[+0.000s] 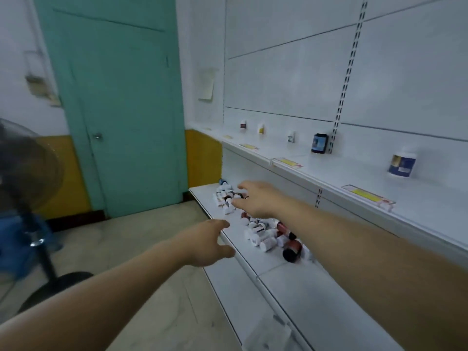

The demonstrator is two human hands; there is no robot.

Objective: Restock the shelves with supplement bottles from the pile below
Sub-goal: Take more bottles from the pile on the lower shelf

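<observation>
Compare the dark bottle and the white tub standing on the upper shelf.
The dark bottle has a black body and cap with a blue label; the white tub has a pale body and lid with a dark blue label. The dark bottle stands against the slotted upright, while the white tub stands farther right, clear of it. The white tub looks wider, though it is nearer the camera. Both stand upright on the upper shelf, apart from each other.
</observation>
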